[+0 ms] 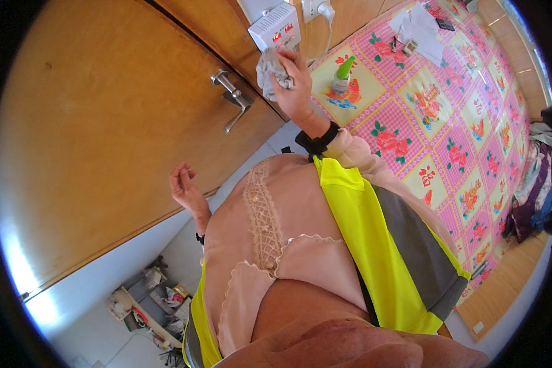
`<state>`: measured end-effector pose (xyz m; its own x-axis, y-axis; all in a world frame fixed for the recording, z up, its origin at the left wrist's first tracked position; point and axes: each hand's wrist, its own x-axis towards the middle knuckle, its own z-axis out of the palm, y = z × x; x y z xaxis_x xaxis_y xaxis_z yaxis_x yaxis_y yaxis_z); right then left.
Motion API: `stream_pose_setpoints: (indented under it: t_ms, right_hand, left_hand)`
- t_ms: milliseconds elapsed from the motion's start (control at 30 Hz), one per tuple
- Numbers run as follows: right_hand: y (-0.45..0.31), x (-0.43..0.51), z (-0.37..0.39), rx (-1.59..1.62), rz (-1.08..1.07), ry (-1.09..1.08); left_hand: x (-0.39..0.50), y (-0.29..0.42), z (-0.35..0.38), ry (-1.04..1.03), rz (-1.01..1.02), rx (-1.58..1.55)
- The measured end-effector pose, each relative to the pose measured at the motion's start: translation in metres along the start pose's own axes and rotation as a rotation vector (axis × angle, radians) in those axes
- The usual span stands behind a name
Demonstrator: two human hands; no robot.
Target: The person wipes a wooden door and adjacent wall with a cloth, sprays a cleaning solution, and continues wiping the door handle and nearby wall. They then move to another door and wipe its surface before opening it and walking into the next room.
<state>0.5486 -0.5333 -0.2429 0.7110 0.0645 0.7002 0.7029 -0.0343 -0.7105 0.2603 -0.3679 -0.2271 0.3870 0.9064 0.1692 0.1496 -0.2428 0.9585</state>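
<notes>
My right hand (296,89), with a dark band at its wrist, holds a crumpled grey-white cloth (270,73) between thumb and fingers. The cloth is just below a white box with red lit displays (276,28) on the wall; whether they touch is unclear. My left hand (184,186) is raised on the left in front of the wooden door (119,110), fingers loosely bent, nothing visible in it. Between my hands is the door's metal lever handle (235,99). Right of the cloth, a small bottle with a green nozzle cap (343,76) stands on a patterned cover (393,138).
A white plug sits in a wall socket (311,10) beside the box, its cord hanging down. Papers (421,34) and small devices lie on the cover's far part. Piled clothes (531,193) are at the right. A cluttered shelf or table (147,317) shows at lower left.
</notes>
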Motion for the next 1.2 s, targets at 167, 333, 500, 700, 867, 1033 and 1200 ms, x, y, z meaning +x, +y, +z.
stream_pose_setpoints:
  t_ms: [167,333,500,700,867,1033,1200]
  right_hand:
    - [-0.008,0.025,0.011,-0.15,-0.082,0.031]
    - [0.013,-0.017,0.015,-0.271,-0.025,-0.172]
    - [0.043,-0.041,0.001,-0.266,0.156,-0.155]
    - [0.052,-0.024,-0.008,-0.224,0.263,-0.137]
    - [0.047,-0.022,-0.009,-0.26,0.207,-0.165]
    - [0.046,-0.014,-0.009,-0.23,0.147,-0.112]
    - [0.045,-0.008,-0.011,-0.238,0.118,-0.133]
  left_hand:
    - [-0.009,0.0,-0.011,0.035,0.05,0.039]
    - [-0.013,-0.002,-0.019,0.06,-0.018,-0.03]
    - [-0.012,-0.005,-0.02,0.061,-0.008,0.029]
    - [-0.007,-0.006,-0.014,0.038,-0.019,-0.018]
    - [-0.004,-0.001,-0.011,0.045,-0.02,0.013]
    - [-0.003,0.002,-0.009,0.029,-0.014,0.011]
    - [0.0,0.003,-0.006,0.03,-0.002,-0.001]
